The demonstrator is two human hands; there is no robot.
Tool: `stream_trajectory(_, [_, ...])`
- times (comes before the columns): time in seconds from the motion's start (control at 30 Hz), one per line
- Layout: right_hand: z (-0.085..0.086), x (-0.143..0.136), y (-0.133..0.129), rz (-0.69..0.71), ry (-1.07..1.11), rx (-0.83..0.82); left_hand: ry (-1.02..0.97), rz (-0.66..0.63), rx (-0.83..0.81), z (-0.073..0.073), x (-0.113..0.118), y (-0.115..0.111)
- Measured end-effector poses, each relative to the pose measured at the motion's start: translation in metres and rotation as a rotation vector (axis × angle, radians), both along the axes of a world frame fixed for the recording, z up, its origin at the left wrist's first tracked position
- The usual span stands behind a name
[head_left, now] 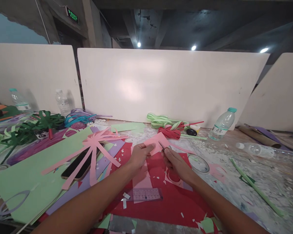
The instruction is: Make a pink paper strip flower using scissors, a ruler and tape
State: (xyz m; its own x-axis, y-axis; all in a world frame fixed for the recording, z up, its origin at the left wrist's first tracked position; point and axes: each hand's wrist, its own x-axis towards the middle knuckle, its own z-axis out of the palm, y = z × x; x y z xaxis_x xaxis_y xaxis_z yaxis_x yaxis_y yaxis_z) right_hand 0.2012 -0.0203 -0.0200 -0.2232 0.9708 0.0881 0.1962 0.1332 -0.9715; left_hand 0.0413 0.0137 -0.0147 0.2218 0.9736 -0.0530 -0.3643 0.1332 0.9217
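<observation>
My left hand [141, 154] pinches a piece of pink paper [156, 141] by its lower left edge, above the red sheet [171, 204]. In my right hand [174, 160] is a pair of scissors [160, 145], its blades against the paper's right part; the handles are hidden by my fingers. Below the hands lie a pink paper strip [141, 178] and a clear ruler [146, 194]. To the left, a pink paper piece with many long strips [94, 141] spreads over a black phone [79, 167]. A roll of clear tape [198, 163] rests beside my right wrist.
Green card [26, 188] and purple sheets lie left. Upright bottle [222, 125] and lying bottle [261, 150] are at right, with a green paper stick [256, 188]. Green paper loops [161, 121] and a red bundle [169, 133] sit before the white board [161, 84]. Scraps are scattered about.
</observation>
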Motion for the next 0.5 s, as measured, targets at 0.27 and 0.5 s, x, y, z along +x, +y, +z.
stream_trajectory(0.27, [0.0008, -0.0008, -0.001, 0.013, 0.007, -0.022, 0.022, 0.029, 0.017, -0.0016, -0.0008, 0.0022])
stream_trajectory(0.5, [0.0, 0.0003, 0.0004, 0.003, 0.018, -0.019, 0.047, 0.015, 0.032, -0.002, -0.0009, 0.002])
